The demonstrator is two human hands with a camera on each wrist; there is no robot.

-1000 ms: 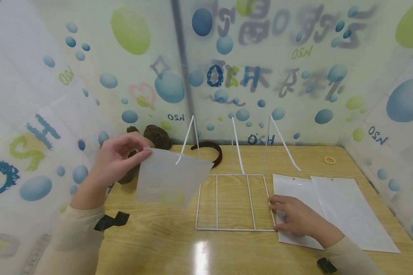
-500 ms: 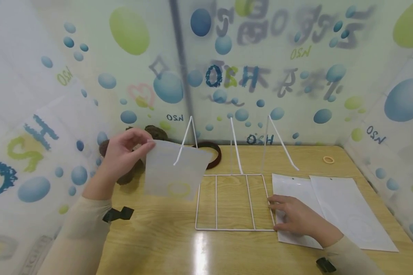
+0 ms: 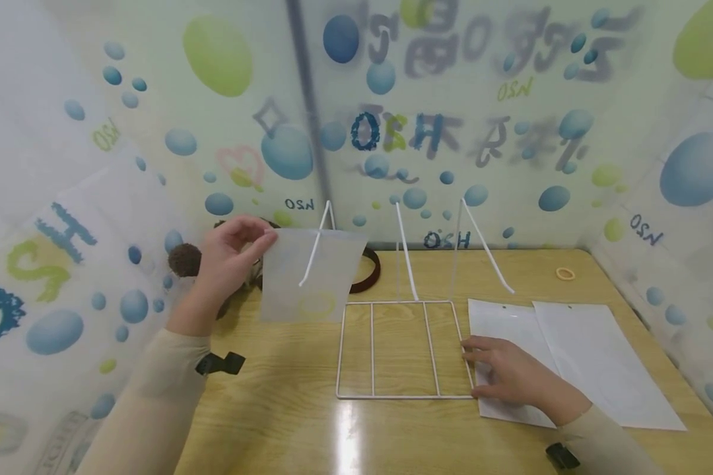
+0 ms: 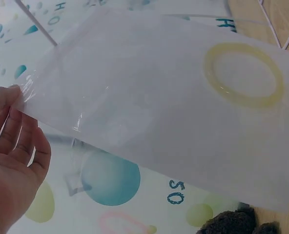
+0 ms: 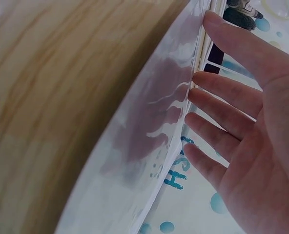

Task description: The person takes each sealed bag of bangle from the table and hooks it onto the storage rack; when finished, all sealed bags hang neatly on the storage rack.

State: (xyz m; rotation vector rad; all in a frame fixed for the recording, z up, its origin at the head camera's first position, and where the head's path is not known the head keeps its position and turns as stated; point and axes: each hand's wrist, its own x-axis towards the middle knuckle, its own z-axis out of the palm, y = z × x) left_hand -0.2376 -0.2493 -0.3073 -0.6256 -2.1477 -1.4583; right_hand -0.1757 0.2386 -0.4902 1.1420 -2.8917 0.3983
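Thumb and fingertips of my left hand (image 3: 232, 254) pinch a corner of a frosted plastic bag (image 3: 291, 264) in the head view. A pale yellow ring (image 4: 244, 75) shows through the bag's far end in the left wrist view. The bag hangs at the left prong of a white wire display rack (image 3: 405, 398), and the prong (image 3: 313, 247) overlaps it in the head view. My right hand (image 3: 513, 373) has its fingertips on the right bar of the rack's base, fingers fairly straight and spread from the thumb. Its palm is over a white bag (image 3: 511, 320).
Another white bag (image 3: 606, 363) lies to the right, partly overlapping the first. A small orange ring (image 3: 565, 274) lies at the back right. A dark headband (image 3: 373, 272) and a brown fuzzy item (image 3: 184, 260) are behind the left hand. Printed curtains surround the wooden table (image 3: 273, 409).
My left hand has moved right and slightly up with the frosted bag, bringing its top edge to the left prong. The right hand stays at the rack's bar.
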